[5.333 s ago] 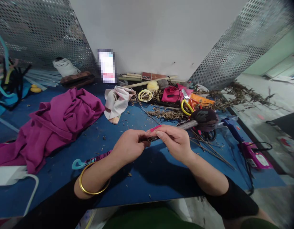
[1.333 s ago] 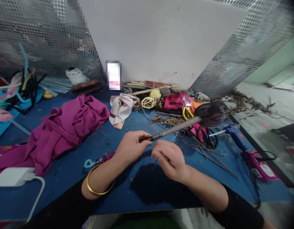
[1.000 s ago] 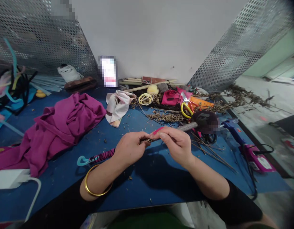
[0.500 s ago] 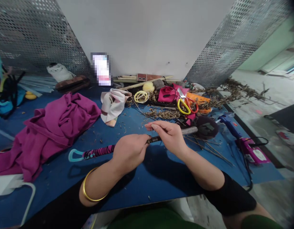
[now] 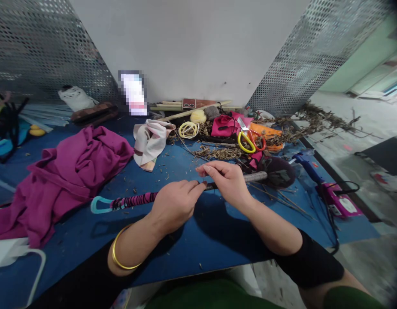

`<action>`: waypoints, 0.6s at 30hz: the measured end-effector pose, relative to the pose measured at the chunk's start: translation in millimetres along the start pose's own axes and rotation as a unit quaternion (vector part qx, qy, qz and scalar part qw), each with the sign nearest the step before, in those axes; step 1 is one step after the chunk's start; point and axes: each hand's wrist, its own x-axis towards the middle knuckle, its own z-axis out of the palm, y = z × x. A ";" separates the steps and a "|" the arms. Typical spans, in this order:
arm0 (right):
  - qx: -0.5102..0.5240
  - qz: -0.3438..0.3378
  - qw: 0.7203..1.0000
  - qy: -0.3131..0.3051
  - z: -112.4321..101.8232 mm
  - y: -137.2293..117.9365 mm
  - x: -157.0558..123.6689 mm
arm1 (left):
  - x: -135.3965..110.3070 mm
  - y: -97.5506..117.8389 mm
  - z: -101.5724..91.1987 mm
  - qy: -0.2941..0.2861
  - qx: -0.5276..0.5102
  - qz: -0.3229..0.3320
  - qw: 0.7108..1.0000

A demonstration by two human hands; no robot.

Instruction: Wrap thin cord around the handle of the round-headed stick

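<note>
The person's left hand point(image 5: 174, 204) grasps a slim straight rod point(image 5: 134, 201) bound in purple, black and grey winding, fingers curled over its middle. The right hand point(image 5: 230, 182) has thumb and forefinger pinched together above the shaft; whether a fine thread is between them cannot be told. The rod crosses beneath both hands — a pale blue flattened loop point(image 5: 100, 205) past the left wrist, a dark rounded bundle point(image 5: 277, 172) at its far end beyond the right hand.

It looks light and stiff, the winding likely giving good grip though apt to slip if rubbed lengthwise; the loop seems softer. The bundle probably makes that end heavier, so holding the wound middle suits it.

Beyond the right hand, red-and-yellow-handled scissors point(image 5: 248, 132) and brittle brown twigs point(image 5: 219, 152) crowd the bundle; a crumpled purple cloth point(image 5: 82, 159) bounds the left. The widest room lies nearer the body, up to the blue counter's point(image 5: 192, 262) front edge.
</note>
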 end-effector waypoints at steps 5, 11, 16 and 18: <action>0.037 0.046 0.997 -0.057 -16.5 -4.2 7.1 | -0.4 -0.9 0.6 -0.010 -0.035 -0.051 0.998; 0.095 0.138 0.985 -0.049 -67.0 -12.1 16.9 | 1.6 -24.4 -12.1 -0.012 -0.111 -0.155 0.982; 0.167 0.119 0.974 0.092 -118.3 -7.1 23.5 | 0.6 -49.2 -27.8 -0.034 -0.119 -0.216 0.969; 0.194 0.122 0.964 0.133 -134.6 -1.0 26.8 | -1.4 -55.9 -31.3 -0.045 -0.121 -0.221 0.967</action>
